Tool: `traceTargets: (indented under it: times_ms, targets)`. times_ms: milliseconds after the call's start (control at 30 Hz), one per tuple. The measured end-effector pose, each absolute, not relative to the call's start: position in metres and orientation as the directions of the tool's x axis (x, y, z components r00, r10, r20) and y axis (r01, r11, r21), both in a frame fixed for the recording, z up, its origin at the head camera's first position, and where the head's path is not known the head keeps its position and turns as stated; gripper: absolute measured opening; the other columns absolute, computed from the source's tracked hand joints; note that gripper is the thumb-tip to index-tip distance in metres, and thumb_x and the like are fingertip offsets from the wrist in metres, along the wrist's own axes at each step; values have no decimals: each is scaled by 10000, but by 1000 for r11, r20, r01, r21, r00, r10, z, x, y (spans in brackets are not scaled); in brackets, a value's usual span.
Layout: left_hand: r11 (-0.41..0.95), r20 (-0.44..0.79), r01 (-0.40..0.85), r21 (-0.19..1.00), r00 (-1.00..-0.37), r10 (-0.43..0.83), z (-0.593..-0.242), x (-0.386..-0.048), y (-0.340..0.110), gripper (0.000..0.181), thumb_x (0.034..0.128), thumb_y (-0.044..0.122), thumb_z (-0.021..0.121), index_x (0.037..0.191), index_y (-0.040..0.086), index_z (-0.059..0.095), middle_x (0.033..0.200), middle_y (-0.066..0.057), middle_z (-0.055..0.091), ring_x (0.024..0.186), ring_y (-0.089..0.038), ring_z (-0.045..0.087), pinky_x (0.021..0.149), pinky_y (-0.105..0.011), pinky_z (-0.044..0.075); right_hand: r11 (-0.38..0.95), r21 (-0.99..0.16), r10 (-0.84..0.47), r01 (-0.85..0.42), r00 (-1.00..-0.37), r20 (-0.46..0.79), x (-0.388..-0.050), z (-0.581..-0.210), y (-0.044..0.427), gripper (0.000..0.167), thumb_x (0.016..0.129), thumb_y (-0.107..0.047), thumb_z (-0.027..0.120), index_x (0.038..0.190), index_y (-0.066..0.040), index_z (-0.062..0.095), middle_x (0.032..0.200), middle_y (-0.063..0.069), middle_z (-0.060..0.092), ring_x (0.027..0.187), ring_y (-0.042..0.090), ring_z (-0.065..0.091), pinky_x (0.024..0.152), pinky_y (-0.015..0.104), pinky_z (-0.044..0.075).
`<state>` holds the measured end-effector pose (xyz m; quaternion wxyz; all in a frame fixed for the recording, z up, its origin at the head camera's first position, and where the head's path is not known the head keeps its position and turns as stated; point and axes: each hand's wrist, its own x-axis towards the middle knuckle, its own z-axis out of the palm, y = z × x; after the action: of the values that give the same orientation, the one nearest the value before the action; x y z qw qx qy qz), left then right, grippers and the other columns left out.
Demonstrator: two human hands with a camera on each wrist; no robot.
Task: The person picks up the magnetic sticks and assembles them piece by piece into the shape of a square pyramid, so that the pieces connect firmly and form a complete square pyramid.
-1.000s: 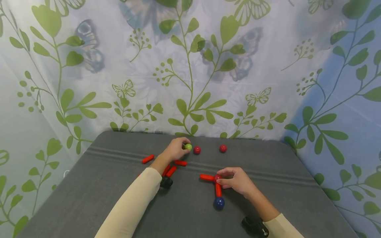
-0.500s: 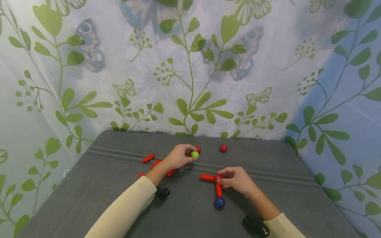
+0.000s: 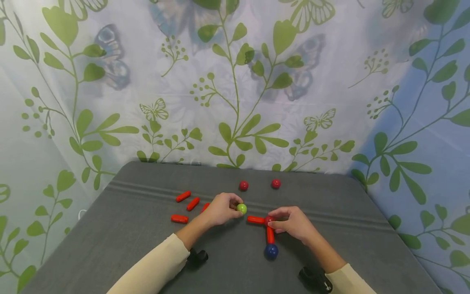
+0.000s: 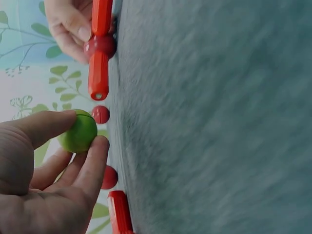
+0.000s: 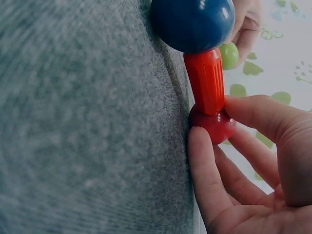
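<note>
Left hand (image 3: 222, 209) is pinching a green ball (image 3: 241, 208), just apart from a red rod (image 3: 256, 220). Right hand (image 3: 292, 222) is gripping the red ball (image 3: 269, 221) joining that rod to a second rod (image 3: 270, 235), on grey table (image 3: 330, 200).

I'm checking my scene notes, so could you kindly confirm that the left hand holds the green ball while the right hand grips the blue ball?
Not quite: the right hand grips a red ball, not the blue ball, as the right wrist view shows; the left hand does hold the green ball.
</note>
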<state>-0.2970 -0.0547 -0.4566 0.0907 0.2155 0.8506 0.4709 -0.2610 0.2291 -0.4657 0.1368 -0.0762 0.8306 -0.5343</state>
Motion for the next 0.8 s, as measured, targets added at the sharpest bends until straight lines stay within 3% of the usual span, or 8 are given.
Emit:
traceTargets:
  times_ms: [200,400,800]
  targets:
    - [481,61,314,818,-880,471,-461,-287,-54,363,879,75,799,1213,-24,697,1084,-97,739,957,-191,688,849,-320,582,415,-910,-275,20,-950,-146,-260,-465,229,371,855,-129,835,1187,-1,731,1161,147,711,946,193,716,763,352,631]
    - [501,38,301,811,-882,470,-461,-282,-54,247,867,58,805,1102,17,740,975,-67,735,856,-139,644,765,-268,552,419,-908,-265,31,-952,-155,-260,-464,229,364,857,-131,832,1183,-2,732,1159,149,715,938,196,721,766,360,631]
    - [510,-16,249,823,-888,459,-464,-278,-50,245,813,53,852,1031,51,740,908,-21,716,804,-101,633,722,-236,530,411,-911,-262,44,-951,-164,-260,-464,228,370,859,-127,831,1189,6,727,1155,147,711,923,191,728,771,366,631]
